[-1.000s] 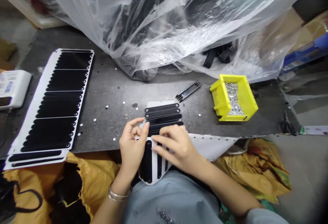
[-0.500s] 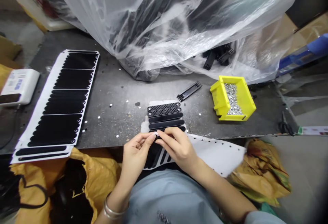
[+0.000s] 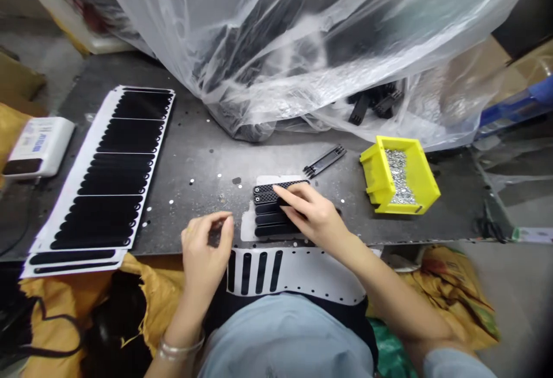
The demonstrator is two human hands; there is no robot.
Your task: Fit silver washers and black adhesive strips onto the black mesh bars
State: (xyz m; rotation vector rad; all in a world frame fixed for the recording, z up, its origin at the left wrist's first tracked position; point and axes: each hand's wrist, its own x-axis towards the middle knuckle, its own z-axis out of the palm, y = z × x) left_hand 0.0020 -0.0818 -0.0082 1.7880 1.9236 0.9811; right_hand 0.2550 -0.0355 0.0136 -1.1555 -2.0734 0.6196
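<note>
My right hand (image 3: 311, 216) reaches over a row of black strips (image 3: 268, 220) at the bench's front edge. Its thumb and fingers are pinched at a dark strip-like piece, mostly hidden by the fingers. Two strips at the far side of the row have a crosshatched face (image 3: 264, 194) and small round metal-looking ends; the nearer ones are plain. My left hand (image 3: 206, 248) hovers left of the row, fingers curled, with thumb and index tips close together; anything between them is too small to make out. Across my lap lies a white sheet (image 3: 319, 271) with several black stickers on its left part.
A yellow bin (image 3: 425, 179) of small metal pieces stands right. One slotted black part (image 3: 325, 161) lies behind the row. Stacked sheets of black stickers (image 3: 129, 136) and a white device (image 3: 41, 147) are on the left. Clear plastic sheeting (image 3: 276, 78) hangs over the back.
My hands, together over the front edge before, have parted. The left moved left, the right moved forward over the strips. The small white piece between them is out of sight; the lap sheet shows more.
</note>
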